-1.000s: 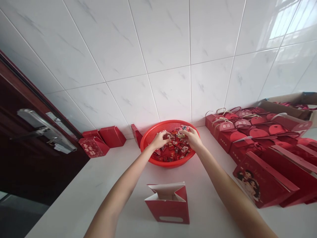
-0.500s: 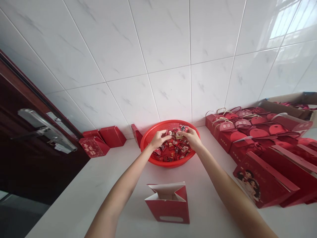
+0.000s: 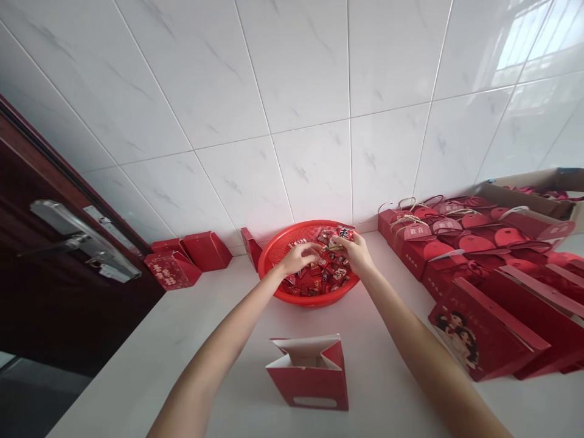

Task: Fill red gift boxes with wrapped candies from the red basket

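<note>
A red plastic basket [image 3: 314, 300] stands against the tiled wall, with many small wrapped candies [image 3: 326, 277] inside. My left hand [image 3: 298, 258] is over the basket's left part, fingers apart and curved above the candies, with nothing seen in it. Over the right part, my right hand [image 3: 356, 252] pinches a red packet [image 3: 345, 233] with dark lettering. Nearer to me, between my forearms, an open red paper box [image 3: 314, 386] stands upright on the white counter [image 3: 191, 353], its top folds spread.
Rows of red gift boxes [image 3: 438, 243] fill the right side, with larger red boxes [image 3: 488, 331] in front. A cardboard carton [image 3: 552, 210] is behind them. More red boxes [image 3: 207, 251] stand at the left, near a dark door [image 3: 55, 292].
My left hand has opened its fingers and shifted slightly right over the candies. My right hand and the lettered packet have moved slightly right.
</note>
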Motion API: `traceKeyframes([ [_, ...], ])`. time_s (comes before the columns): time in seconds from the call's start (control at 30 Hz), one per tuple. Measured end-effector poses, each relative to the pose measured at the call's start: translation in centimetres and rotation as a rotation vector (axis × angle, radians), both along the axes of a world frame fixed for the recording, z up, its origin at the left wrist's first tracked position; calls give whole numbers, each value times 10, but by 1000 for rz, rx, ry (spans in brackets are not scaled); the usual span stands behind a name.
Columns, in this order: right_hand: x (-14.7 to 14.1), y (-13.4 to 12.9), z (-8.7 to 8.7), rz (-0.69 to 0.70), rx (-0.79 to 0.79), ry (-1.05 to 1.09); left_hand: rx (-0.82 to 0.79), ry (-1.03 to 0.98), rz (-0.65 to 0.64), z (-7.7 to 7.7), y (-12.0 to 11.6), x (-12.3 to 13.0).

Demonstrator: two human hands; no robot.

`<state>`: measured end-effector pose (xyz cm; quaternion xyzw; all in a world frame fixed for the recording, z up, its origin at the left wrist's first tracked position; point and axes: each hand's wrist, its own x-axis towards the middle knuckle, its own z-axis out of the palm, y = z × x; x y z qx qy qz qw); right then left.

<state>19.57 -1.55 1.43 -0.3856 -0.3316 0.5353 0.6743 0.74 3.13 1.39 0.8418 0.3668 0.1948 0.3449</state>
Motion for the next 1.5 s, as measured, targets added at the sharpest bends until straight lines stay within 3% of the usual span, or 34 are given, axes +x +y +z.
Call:
traceKeyframes([
  [0.17, 0, 3, -1, -72, 4, 43, 41, 235, -193, -4, 0, 29],
  [0.27, 0, 3, -1, -94, 12, 58, 230, 483, -338, -6, -6, 60],
  [0.4, 1, 3, -1, -97, 6, 63, 372, 643, -288, -11, -4, 81],
  [0.5, 1, 3, -1, -94, -2, 61, 381, 679, -129, -8, 12, 67],
  [0.67, 1, 3, 0, -86, -13, 67, 319, 764, 186, -2, 38, 23],
  [0.8, 1, 2, 1, -88, -16, 70, 274, 768, 280, -4, 42, 10],
  [1.03, 1, 2, 1, -85, -27, 55, 224, 698, 255, -15, 43, 14],
  [1.2, 1, 2, 2, -91, -32, 48, 165, 671, 156, -19, 46, 19],
  [1.5, -1, 1, 2, -108, -24, 67, -9, 610, 5, -13, 39, 24],
])
